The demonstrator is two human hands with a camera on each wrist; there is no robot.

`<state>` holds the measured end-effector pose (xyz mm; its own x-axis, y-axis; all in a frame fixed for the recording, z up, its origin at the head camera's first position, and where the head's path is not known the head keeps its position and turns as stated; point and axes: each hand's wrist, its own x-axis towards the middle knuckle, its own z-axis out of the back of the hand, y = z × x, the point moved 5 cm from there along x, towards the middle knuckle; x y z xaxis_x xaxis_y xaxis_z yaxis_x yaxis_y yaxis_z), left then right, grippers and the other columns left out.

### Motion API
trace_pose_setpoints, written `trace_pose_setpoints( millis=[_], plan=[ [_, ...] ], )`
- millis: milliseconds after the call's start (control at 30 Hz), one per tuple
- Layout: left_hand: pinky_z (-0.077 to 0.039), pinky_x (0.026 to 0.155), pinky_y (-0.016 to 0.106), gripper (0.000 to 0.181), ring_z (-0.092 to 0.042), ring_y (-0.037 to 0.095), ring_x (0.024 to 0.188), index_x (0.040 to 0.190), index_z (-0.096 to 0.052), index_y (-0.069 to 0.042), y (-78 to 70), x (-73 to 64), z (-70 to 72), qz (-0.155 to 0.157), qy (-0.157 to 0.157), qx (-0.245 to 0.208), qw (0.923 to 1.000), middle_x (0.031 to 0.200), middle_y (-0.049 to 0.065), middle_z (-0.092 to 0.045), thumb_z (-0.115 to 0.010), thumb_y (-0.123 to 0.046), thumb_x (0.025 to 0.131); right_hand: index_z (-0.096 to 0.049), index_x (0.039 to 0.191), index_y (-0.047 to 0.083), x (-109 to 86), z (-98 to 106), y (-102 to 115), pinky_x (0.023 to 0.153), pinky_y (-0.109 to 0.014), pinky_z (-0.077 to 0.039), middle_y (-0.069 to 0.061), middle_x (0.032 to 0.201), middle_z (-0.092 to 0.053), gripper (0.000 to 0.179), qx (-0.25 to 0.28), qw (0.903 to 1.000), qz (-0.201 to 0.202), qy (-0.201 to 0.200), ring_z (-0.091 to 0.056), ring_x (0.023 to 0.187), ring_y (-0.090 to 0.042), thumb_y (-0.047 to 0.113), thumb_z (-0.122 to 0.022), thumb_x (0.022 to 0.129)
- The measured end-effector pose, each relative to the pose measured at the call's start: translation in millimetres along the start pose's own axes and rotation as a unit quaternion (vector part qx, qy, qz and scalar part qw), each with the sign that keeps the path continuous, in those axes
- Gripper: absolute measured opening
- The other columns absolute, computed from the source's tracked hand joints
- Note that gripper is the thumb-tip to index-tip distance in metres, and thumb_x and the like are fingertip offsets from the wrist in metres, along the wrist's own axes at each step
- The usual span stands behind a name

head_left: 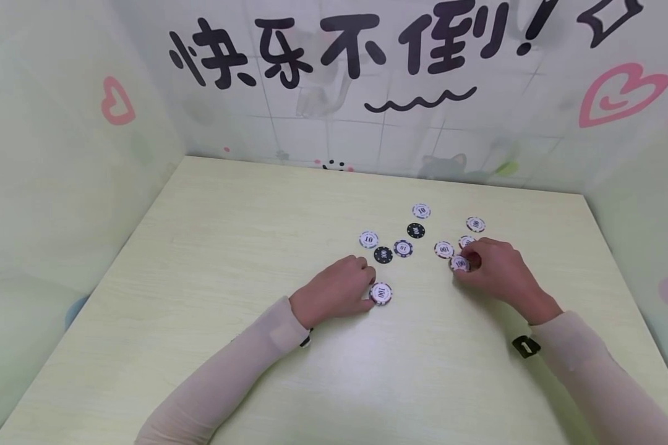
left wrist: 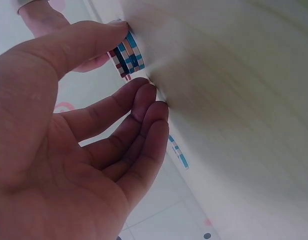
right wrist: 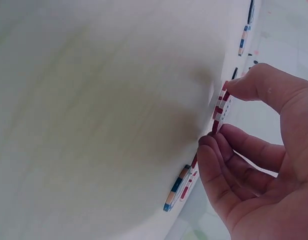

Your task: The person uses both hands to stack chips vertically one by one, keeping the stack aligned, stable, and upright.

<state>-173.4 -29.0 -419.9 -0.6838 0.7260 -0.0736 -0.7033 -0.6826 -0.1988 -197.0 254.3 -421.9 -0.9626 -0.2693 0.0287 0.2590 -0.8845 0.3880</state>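
Observation:
A small stack of poker chips (head_left: 381, 293), a white "100" chip on top, stands on the table beside my left hand (head_left: 336, 290). In the left wrist view, my left thumb (left wrist: 101, 37) and forefinger lie on opposite sides of the stack (left wrist: 130, 54), whose edges are striped blue, orange and red. Farther right, my right hand (head_left: 500, 272) pinches a white "100" poker chip (head_left: 459, 264) between thumb and fingertips. The right wrist view shows that chip's red-and-white edge (right wrist: 221, 106), tilted. Another white chip (head_left: 444, 250) lies just left of it; one (head_left: 466, 241) is partly covered by the hand.
Beyond the hands lie loose chips: white ones (head_left: 421, 211) (head_left: 368, 240) (head_left: 475, 224), black ones (head_left: 415, 230) (head_left: 383, 254), and a dark-rimmed one (head_left: 403, 248). Printed walls (head_left: 334, 136) enclose the table (head_left: 200, 247) at the back and sides.

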Motion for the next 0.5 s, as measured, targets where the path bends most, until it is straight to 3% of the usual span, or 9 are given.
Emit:
trace_pose_setpoints(
  millis=[500],
  plan=[
    [-0.053, 0.079, 0.032, 0.03, -0.059, 0.02, 0.085, 0.112, -0.077, -0.001, -0.6, -1.0, -1.4, -0.001, -0.002, 0.006, 1.0, 0.096, 0.007, -0.068, -0.084, -0.027, 0.098, -0.079, 0.11, -0.003, -1.6, -3, 17, 0.074, -0.042, -0.054, -0.008, 0.097, -0.07, 0.028, 0.018, 0.9994, 0.024, -0.016, -0.064, 0.084, -0.024, 0.012, -0.085, 0.087]
  ],
)
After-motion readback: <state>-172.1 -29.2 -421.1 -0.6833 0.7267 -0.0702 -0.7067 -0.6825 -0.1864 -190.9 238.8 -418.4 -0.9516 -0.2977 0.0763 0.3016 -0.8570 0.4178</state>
